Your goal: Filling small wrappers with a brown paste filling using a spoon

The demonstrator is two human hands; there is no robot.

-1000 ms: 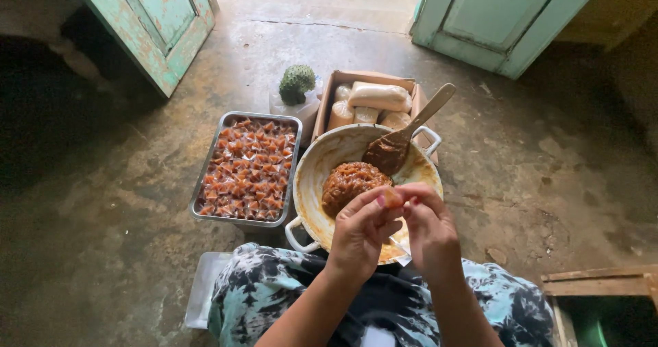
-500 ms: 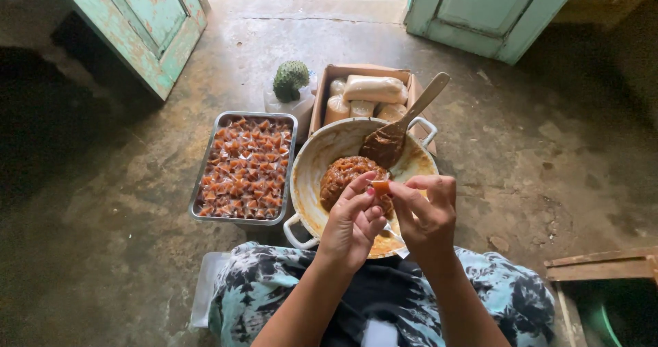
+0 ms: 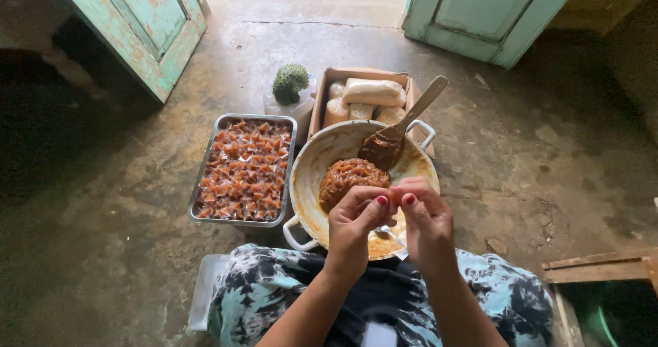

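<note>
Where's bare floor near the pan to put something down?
Bare floor lies right of the pan, out to the wooden crate, and left of the tray, toward the door. It is crowded ahead: tray, pan and box sit tight together, with both hands over the pan.

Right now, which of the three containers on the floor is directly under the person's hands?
The round two-handled pan holding the brown paste lump and wooden spoon. The rectangular metal tray of wrapped sweets sits to its left; the cardboard box lies beyond it.
</note>
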